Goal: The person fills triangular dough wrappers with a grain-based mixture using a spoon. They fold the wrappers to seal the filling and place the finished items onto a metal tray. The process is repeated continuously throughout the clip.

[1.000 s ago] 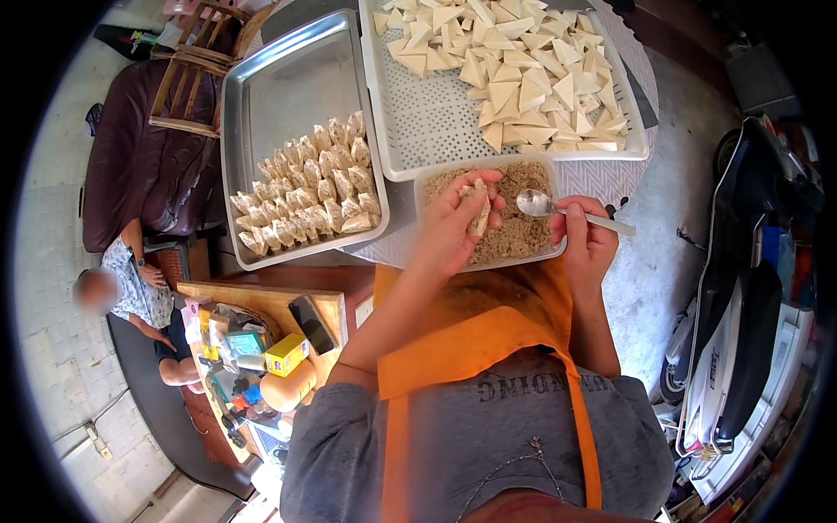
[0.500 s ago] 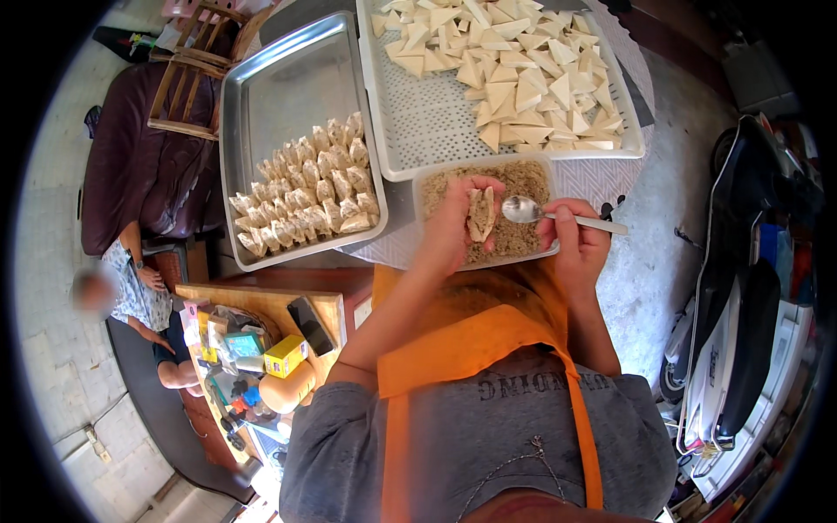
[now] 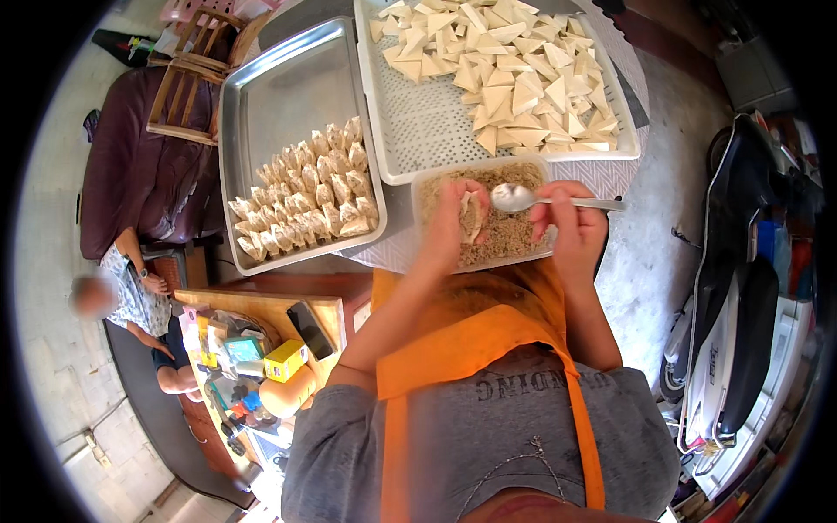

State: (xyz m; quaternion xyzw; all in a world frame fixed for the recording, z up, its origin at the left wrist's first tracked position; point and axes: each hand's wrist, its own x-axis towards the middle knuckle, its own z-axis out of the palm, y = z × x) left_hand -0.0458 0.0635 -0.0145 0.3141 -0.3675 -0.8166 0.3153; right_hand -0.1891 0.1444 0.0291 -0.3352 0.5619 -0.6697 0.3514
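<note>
Over a plastic tub of brown minced filling (image 3: 501, 240), my left hand (image 3: 447, 222) is closed around a tofu piece (image 3: 471, 218) with filling in its slit; the fingers hide part of it. My right hand (image 3: 574, 222) grips a metal spoon (image 3: 575, 203) by its handle. The spoon's bowl is just right of the tofu piece, apart from it, above the tub. To the left, filled tofu pieces (image 3: 305, 196) stand in close rows in a steel tray (image 3: 288, 83). Many plain pale tofu triangles (image 3: 523, 78) lie heaped in a white perforated tray (image 3: 414, 131) beyond the tub.
At lower left a wooden table (image 3: 327, 309) bears a phone (image 3: 311, 329), a yellow box (image 3: 286, 360) and other clutter. A person (image 3: 139, 283) sits further left by a dark sofa (image 3: 148, 166). A motor scooter (image 3: 737, 288) stands at the right.
My left hand has shifted slightly left and turned, so the tofu piece shows more narrowly. The spoon in my right hand has moved a little left and away from me.
</note>
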